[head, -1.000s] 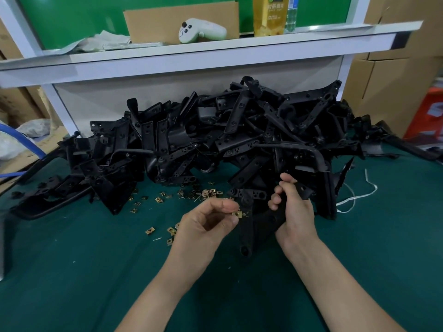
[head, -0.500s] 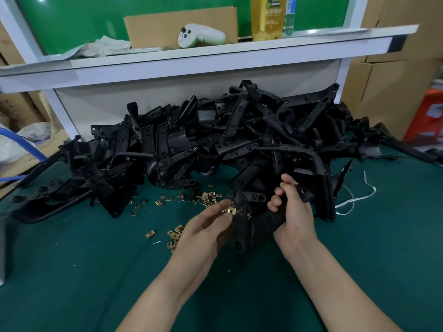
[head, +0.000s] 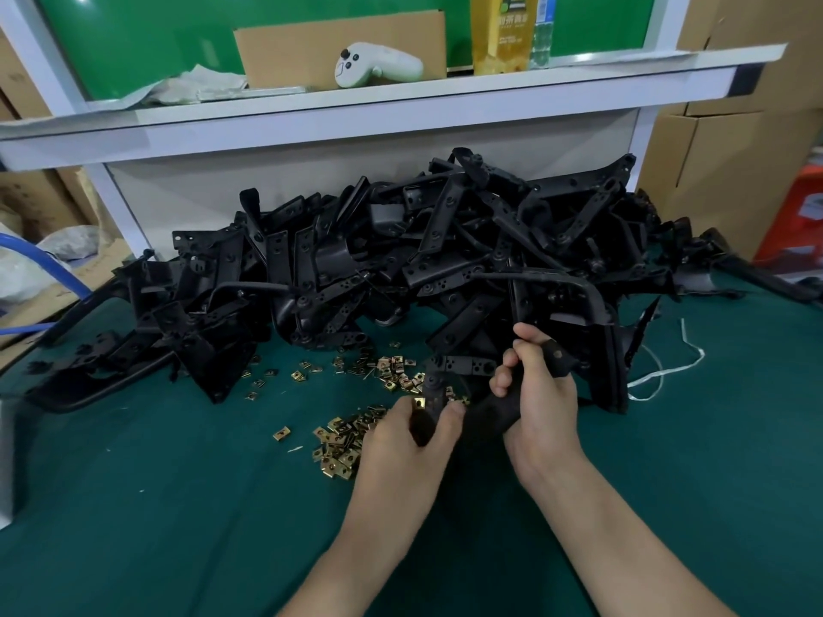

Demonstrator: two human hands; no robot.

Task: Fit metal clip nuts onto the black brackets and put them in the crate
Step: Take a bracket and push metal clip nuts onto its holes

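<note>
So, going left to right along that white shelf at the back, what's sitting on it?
Crumpled grey sheet → white handheld controller → yellow package. The cardboard panel stands behind the controller and overlaps it, so I leave it out.

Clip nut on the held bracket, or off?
On its edge: the clip nut touches the bracket, pinched there by the left hand. Whether fully seated, cannot tell.

Item, bracket (head: pixel 485 416): middle hidden inside my right hand (head: pixel 539 394), near end under my left hand (head: pixel 401 443). Item, clip nut (head: pixel 418 403): one gold corner visible, seating untellable. Item, bottle (head: pixel 512 33): cut off at top edge. Item, red thing (head: pixel 801 216): cut off at right edge, unidentifiable.
</note>
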